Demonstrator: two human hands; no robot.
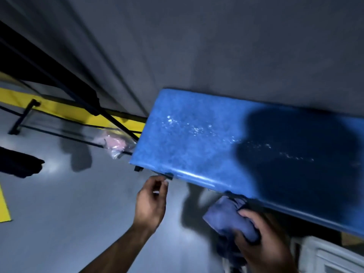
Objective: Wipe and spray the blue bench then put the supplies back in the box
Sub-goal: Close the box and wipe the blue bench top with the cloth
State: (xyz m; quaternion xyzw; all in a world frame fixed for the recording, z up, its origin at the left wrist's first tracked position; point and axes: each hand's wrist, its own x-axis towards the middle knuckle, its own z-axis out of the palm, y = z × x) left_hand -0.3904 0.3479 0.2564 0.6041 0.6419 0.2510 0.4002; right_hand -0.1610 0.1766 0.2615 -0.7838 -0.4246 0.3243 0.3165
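The blue bench (189, 138) runs from the centre to the right edge, against a grey wall. Wet droplets glisten in a line along its top, and a dark shadow covers its right half. My right hand (264, 245) grips a bunched blue cloth (228, 215) just below the bench's front edge. My left hand (151, 201) hovers near the bench's front left corner, fingers curled loosely and apart, with nothing in it. No spray bottle is in view.
A white box (331, 257) sits under the bench at the bottom right. A black metal frame (59, 107) with a yellow panel stands to the left. A clear bag with pink contents (116, 142) lies beside the bench's left end. Grey floor spreads below.
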